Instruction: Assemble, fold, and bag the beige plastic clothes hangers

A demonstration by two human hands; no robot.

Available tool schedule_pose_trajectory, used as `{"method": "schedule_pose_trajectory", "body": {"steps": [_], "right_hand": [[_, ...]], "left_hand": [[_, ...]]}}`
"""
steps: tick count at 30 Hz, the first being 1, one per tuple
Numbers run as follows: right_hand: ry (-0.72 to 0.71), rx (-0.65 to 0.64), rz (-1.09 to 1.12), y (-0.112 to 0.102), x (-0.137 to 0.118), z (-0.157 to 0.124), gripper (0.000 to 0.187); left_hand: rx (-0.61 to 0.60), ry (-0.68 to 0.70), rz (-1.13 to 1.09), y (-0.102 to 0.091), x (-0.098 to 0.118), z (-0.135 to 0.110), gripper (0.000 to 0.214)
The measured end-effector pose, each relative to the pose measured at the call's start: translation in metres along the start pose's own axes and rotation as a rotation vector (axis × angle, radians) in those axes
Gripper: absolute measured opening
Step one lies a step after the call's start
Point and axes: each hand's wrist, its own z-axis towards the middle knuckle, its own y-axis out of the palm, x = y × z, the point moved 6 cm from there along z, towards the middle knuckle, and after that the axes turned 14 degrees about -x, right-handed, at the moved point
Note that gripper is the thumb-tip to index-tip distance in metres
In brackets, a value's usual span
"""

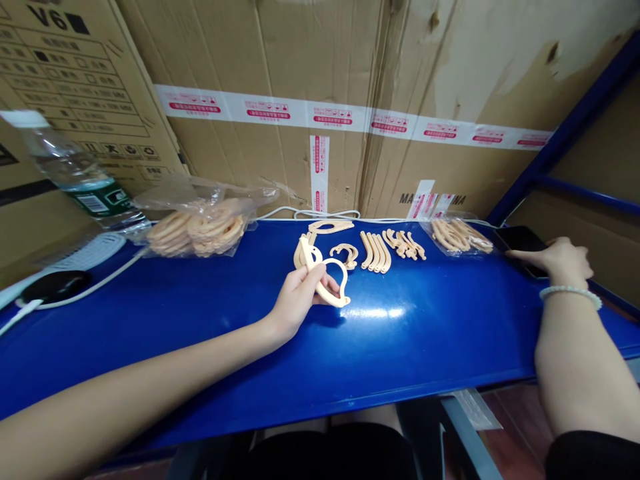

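Observation:
My left hand is closed around a beige, curved, plastic-looking piece with an open loop, held above the blue table. Just behind it, partly covered by the hand, lie more beige looped pieces. Curved hooks, a row of bent strips and a cluster of small curved parts are laid out to its right. At the far right my right hand reaches over a flat black device, probably a phone. One finger stretches across it; the other fingers are partly hidden.
Clear bags of beige parts stand at left and right. A water bottle, black mouse and white cable occupy the left side. Cardboard boxes wall off the back; a blue frame post rises at right.

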Motion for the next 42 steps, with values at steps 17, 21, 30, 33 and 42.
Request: {"method": "schedule_pose_trajectory", "body": {"steps": [17,21,30,33,42], "right_hand": [[0.031,0.024,0.060,0.000,-0.008,-0.006,0.101],[0.020,0.044,0.031,0.005,-0.004,0.003,0.096],[0.011,0.008,0.014,0.006,-0.003,0.001,0.092],[0.014,-0.017,0.004,0.006,-0.005,-0.001,0.097],[0.018,-0.048,-0.019,0.006,-0.003,0.000,0.094]], "left_hand": [[0.001,-0.001,-0.009,0.000,0.001,0.000,0.041],[0.000,0.004,-0.009,0.000,0.001,0.000,0.042],[0.009,0.001,-0.006,0.000,0.000,0.001,0.042],[0.009,0.000,-0.001,0.000,0.000,0.001,0.042],[0.012,-0.007,0.007,0.000,0.000,0.000,0.041]]}}
